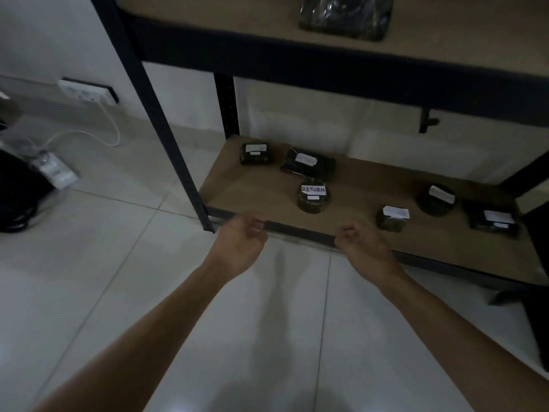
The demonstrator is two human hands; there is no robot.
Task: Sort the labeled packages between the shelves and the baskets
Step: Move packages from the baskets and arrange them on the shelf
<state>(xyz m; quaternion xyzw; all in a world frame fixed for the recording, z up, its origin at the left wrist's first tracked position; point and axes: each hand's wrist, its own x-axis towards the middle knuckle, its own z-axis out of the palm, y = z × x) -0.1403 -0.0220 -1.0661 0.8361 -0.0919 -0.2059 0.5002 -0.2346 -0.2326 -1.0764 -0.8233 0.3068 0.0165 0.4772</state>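
Several dark wrapped packages with white labels lie on the bottom shelf point(255, 188). A round one marked RETURN point(313, 197) sits near the front. Behind it lie a small package point(256, 153) and a flat package point(309, 162). To the right are a small package point(392, 219), a round package point(436, 199) and a flat package point(494, 223). Another wrapped package point(346, 16) rests on the upper shelf. My left hand point(242, 239) and my right hand point(362, 242) hover at the shelf's front edge, fingers curled, holding nothing. No basket is in view.
A black upright post point(166, 135) of the rack stands left of my left hand. A wall socket with a white cable point(89, 92) and a charger point(56, 171) lie at the left. A dark object point(17, 191) sits at the far left. White tiled floor lies below.
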